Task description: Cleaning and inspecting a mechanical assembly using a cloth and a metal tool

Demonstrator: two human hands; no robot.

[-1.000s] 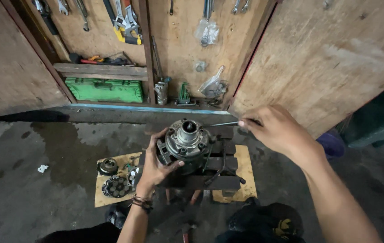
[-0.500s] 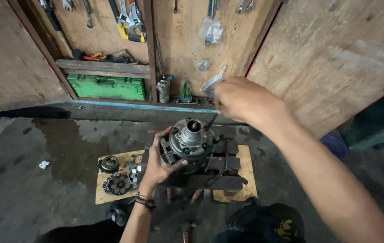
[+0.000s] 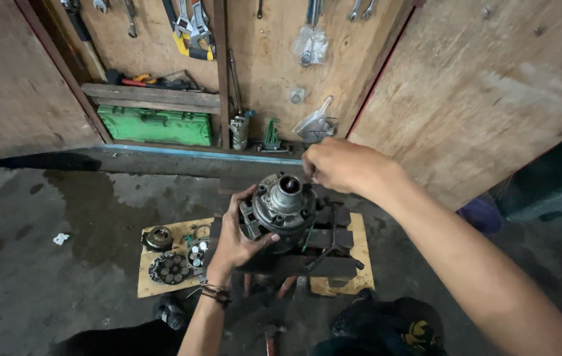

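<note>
- Compressor body [image 3: 281, 209], a round grey metal unit with a shaft stub standing up from its middle, sits on a dark work stand [image 3: 334, 245] in the middle of the scene, over the concrete floor [image 3: 50, 277].
- Your left hand [image 3: 236, 238] cups the left, near side of the body, fingers spread and wrapped against the housing, thumb laid over its near edge.
- Your right hand [image 3: 341, 165] hovers at the far right rim of the body, fingers curled together; they seem to pinch something thin, but you cannot tell what from this view.
- Removed parts [image 3: 170, 258], among them a round plate with holes and a ring-shaped piece, lie on a sheet of cardboard [image 3: 149, 285] to the left of the stand, well apart from the body.
- Judging by those loose parts, stripping looks partly done; the main housing is in one piece.
- Far off, a green toolbox [image 3: 156, 126] rests below a plywood wall hung with wrenches [image 3: 185, 23].
</note>
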